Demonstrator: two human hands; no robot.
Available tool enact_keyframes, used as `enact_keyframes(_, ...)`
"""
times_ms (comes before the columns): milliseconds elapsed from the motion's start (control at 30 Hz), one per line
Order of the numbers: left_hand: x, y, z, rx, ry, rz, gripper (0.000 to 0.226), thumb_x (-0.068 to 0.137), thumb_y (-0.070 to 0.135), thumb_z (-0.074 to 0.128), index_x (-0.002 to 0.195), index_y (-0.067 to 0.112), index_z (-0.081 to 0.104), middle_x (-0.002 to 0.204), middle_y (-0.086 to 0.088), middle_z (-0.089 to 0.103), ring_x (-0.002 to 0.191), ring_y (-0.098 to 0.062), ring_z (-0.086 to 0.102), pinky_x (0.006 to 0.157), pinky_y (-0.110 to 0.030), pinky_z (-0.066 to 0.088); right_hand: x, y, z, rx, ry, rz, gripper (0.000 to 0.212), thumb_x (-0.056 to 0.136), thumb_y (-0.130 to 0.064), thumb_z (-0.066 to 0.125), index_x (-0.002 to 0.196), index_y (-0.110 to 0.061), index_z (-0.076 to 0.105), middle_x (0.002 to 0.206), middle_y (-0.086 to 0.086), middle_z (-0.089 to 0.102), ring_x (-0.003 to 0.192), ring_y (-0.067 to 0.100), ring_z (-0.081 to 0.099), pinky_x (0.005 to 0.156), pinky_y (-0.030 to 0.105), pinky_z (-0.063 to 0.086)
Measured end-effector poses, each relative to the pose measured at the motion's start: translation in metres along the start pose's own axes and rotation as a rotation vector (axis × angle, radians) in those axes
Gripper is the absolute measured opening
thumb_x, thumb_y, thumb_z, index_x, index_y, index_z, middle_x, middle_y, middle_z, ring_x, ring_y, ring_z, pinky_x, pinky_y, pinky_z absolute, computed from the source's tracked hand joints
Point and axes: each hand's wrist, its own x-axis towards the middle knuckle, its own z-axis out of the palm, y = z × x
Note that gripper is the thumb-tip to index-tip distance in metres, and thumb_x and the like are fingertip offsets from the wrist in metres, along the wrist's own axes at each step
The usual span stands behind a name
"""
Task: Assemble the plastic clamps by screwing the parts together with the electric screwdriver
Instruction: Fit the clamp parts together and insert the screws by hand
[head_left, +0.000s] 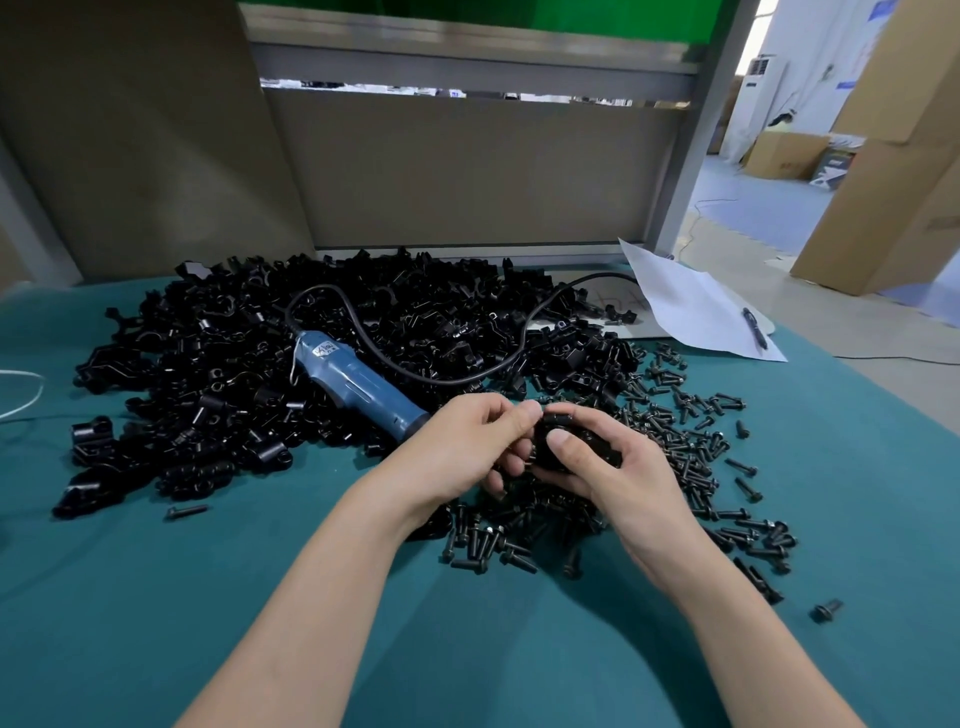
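With the fingers (523, 414) of my left hand (462, 441) and right hand (623, 470) I am pinching a black plastic clamp (592, 448) to fit its parts together.

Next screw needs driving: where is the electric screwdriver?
In the head view, the blue electric screwdriver lies left of centre on the pile of clamp parts, tip by the left hand.

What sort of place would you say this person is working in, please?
Probably a small factory or workshop assembly bench: a big heap of black plastic clamp parts and loose screws on a green-covered table, a corded electric screwdriver, and cardboard cartons stacked nearby.
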Motion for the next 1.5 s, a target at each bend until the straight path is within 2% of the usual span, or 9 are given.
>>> enact_keyframes(333,0.005,-0.007,-0.005,0.161,0.055,0.207,0.004,0.095,0.033,0.068,0.094,0.029,0.068,0.083,0.019,0.069,0.072,0.001,0.062,0.062,-0.02,0.054,0.002,0.0,-0.003,0.054,0.032,0.027,0.032,0.085,-0.036,0.079,0.114,-0.023,0.078,0.122,0.007,0.074,0.115,0.025,0.071,0.091,0.038,0.061)
enact_keyframes(500,0.003,-0.003,-0.001,-0.067,0.014,0.007,0.044,0.097,0.052,0.06,0.101,0.01,0.071,0.075,0.006,0.068,0.067,-0.013,0.063,0.056,-0.026,0.053,0.001,-0.001,0.0,0.021,0.012,0.008,0.031,0.085,-0.037,0.078,0.114,-0.025,0.078,0.116,0.008,0.076,0.11,0.025,0.073,0.09,0.035,0.061)
enact_keyframes(567,0.002,-0.002,0.0,-0.052,-0.004,-0.054,0.046,0.098,0.055,0.056,0.093,0.012,0.071,0.067,0.006,0.065,0.06,-0.01,0.061,0.051,-0.022,0.05,0.0,-0.002,0.001,0.0,0.013,-0.003,0.031,0.083,-0.039,0.078,0.111,-0.028,0.079,0.113,0.006,0.077,0.109,0.024,0.074,0.089,0.034,0.062)
enact_keyframes(867,0.0,0.001,-0.002,0.061,0.018,0.043,0.021,0.099,0.037,0.063,0.092,0.018,0.066,0.071,0.01,0.066,0.07,-0.007,0.062,0.058,-0.022,0.052,0.001,0.0,-0.001,0.011,0.019,0.016,0.029,0.085,-0.033,0.075,0.112,-0.024,0.079,0.116,0.008,0.076,0.112,0.027,0.072,0.091,0.039,0.061)
enact_keyframes(1033,0.002,0.001,0.001,0.215,0.094,0.162,0.003,0.097,0.028,0.066,0.097,0.026,0.064,0.091,0.007,0.067,0.076,-0.01,0.062,0.069,-0.036,0.059,0.004,0.002,-0.002,0.157,0.006,0.061,0.029,0.086,-0.028,0.075,0.112,-0.016,0.079,0.118,0.011,0.075,0.112,0.022,0.072,0.087,0.038,0.062)
enact_keyframes(1167,0.002,0.002,0.003,0.138,0.075,0.154,0.002,0.098,0.024,0.065,0.099,0.025,0.064,0.101,0.001,0.068,0.085,-0.011,0.065,0.064,-0.021,0.054,0.005,0.003,-0.003,0.22,-0.01,0.077,0.028,0.086,-0.022,0.075,0.113,-0.014,0.079,0.116,0.01,0.076,0.11,0.019,0.073,0.087,0.036,0.061)
enact_keyframes(1267,-0.001,0.006,0.002,0.135,0.077,0.142,0.003,0.097,0.026,0.066,0.1,0.025,0.066,0.102,-0.001,0.07,0.086,-0.01,0.065,0.065,-0.021,0.054,0.004,0.002,-0.002,0.186,-0.021,0.074,0.038,0.082,-0.028,0.08,0.117,-0.012,0.077,0.119,0.012,0.075,0.114,0.024,0.072,0.09,0.036,0.06)
enact_keyframes(1400,-0.009,0.02,-0.004,0.465,0.059,0.035,0.011,0.098,0.039,0.062,0.097,0.028,0.065,0.093,0.003,0.07,0.081,-0.012,0.067,0.071,-0.035,0.058,0.005,0.001,-0.002,0.168,0.042,0.073,0.041,0.08,-0.029,0.082,0.116,-0.01,0.076,0.118,0.014,0.075,0.114,0.027,0.071,0.089,0.036,0.061)
enact_keyframes(1500,-0.018,0.031,-0.012,0.772,-0.061,-0.14,0.019,0.099,0.034,0.061,0.085,0.025,0.071,0.086,-0.002,0.076,0.063,-0.014,0.064,0.058,-0.029,0.054,0.006,0.0,-0.004,0.215,0.07,0.057,0.036,0.083,-0.024,0.076,0.115,-0.008,0.074,0.116,0.015,0.076,0.11,0.025,0.072,0.086,0.033,0.061)
